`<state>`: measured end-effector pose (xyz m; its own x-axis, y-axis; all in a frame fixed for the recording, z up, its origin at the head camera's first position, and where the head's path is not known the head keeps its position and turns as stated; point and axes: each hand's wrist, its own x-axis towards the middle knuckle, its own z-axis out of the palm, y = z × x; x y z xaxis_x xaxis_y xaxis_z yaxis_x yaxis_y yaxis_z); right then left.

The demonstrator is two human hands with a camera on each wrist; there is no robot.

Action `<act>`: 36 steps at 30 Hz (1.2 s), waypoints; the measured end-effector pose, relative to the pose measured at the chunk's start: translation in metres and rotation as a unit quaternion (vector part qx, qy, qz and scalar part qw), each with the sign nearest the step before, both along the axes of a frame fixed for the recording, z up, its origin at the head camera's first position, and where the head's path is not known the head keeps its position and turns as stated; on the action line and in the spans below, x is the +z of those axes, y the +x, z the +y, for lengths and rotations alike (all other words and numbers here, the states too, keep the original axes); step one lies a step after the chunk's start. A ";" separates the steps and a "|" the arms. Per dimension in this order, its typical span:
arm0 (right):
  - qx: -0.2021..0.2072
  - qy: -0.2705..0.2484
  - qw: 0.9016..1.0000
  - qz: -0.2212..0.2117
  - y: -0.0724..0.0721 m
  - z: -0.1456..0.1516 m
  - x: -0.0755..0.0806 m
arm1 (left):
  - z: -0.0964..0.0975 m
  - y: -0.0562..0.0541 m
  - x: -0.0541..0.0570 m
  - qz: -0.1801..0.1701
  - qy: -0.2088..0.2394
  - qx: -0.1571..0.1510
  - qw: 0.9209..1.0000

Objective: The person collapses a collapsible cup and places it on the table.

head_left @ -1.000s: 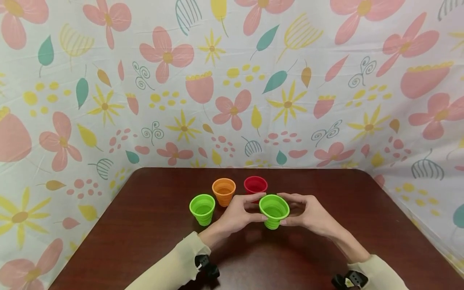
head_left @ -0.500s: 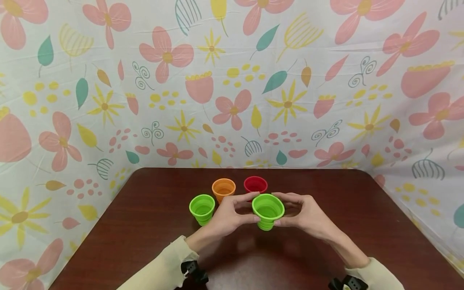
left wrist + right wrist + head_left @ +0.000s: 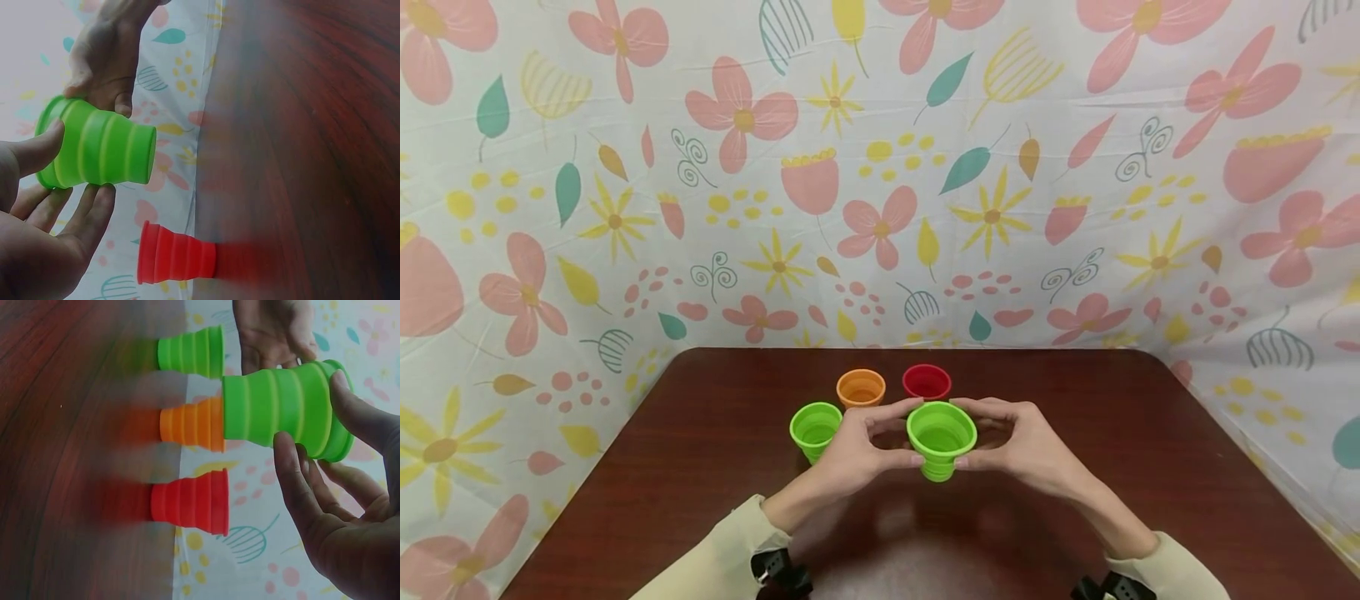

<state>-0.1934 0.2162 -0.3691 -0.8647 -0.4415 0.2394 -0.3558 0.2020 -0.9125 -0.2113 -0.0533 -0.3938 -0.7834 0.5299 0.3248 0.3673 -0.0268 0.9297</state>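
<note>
Between my two hands is a green collapsible cup [image 3: 942,433], mouth up, with ridged rings down its side. My left hand [image 3: 859,446] pinches its left side, thumb near the rim and fingers behind. On the other side my right hand [image 3: 1028,442] grips it the same way. Both wrist views show the held cup [image 3: 100,144] raised clear of the table. A second green cup [image 3: 815,427] stands on the table to the left, partly covered by my left hand. Behind my hands stand an orange cup [image 3: 861,388] and a red cup [image 3: 927,382], their lower parts hidden.
The dark brown wooden table [image 3: 715,467] has rounded far corners. A flower-print cloth [image 3: 880,167] hangs right behind it and along both sides. Each wrist wears a black strapped camera [image 3: 781,572].
Both hands have moved left and slightly nearer with the green cup. My left hand now covers more of the orange cup and part of the other green cup, which stay put.
</note>
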 end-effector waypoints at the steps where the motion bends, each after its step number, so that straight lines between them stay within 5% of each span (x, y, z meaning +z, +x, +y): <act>1: 0.002 0.003 1.000 0.002 0.000 -0.001 0.000 | -0.001 0.001 0.000 0.001 0.000 0.000 1.000; 18: -0.022 0.040 0.999 0.003 0.003 -0.010 0.004 | -0.009 0.007 -0.003 0.004 0.018 0.007 1.000; 36: 0.004 -0.004 0.997 -0.083 0.003 -0.011 0.004 | -0.010 0.007 -0.004 -0.016 0.027 0.011 0.999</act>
<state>-0.1902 0.2053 -0.3655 -0.8889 -0.4476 0.0972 -0.2022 0.1930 -0.9601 -0.2039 -0.0636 -0.3978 -0.8050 0.4950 0.3270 0.3381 -0.0701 0.9385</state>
